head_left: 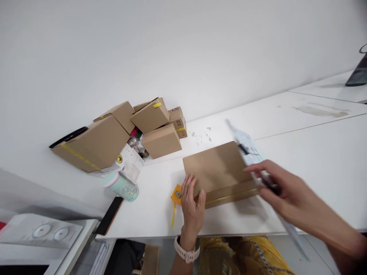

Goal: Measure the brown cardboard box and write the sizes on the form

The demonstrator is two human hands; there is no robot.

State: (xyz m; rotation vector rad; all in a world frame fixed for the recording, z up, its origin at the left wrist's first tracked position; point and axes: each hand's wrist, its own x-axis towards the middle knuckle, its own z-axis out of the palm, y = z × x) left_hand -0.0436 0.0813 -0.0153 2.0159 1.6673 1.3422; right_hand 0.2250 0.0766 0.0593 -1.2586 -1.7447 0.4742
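A closed cardboard box [215,166] lies on the white table in front of me. My left hand [192,198] rests against the box's left end, fingers extended and thumb apart, with a pale watch on that wrist. Just left of those fingers is an orange tape measure [177,194], its yellow tip pulled out a little. My right hand [276,189] is above the box's right end, pinching a pale sheet with print [249,147] that is smeared by motion. Something dark and slim also shows at the right fingers, too blurred to name.
Several cardboard boxes [162,141] are stacked against the wall at the left. A mint tumbler [123,187] lies on its side near a printed white packet [130,164]. A dark flat object [110,215] is at the table's left edge. Far right stands a dark object [358,72].
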